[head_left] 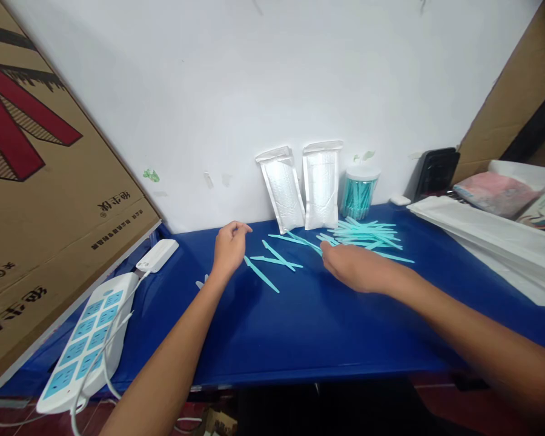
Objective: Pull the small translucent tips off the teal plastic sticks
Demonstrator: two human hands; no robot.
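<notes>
My left hand (pixel 231 245) is above the blue tabletop with its fingers curled in; whatever they may hold is hidden. Right beside it lies a thin turquoise stick (pixel 263 277), shaped like an eyebrow razor, and two more cross each other (pixel 278 260) to its right. Partly behind my left wrist are small clear pieces (pixel 200 283). My right hand (pixel 352 266) has its fingertips closed on the end of a turquoise eyebrow razor (pixel 306 242). Just beyond that hand is a loose pile of the same razors (pixel 367 232).
Two silver bubble mailers (pixel 285 191) lean on the white wall beside a lidded jar (pixel 358 194) of turquoise razors. A power strip (pixel 88 339) with cables is at left, by a large cardboard box (pixel 63 200). White bags (pixel 495 236) lie at right.
</notes>
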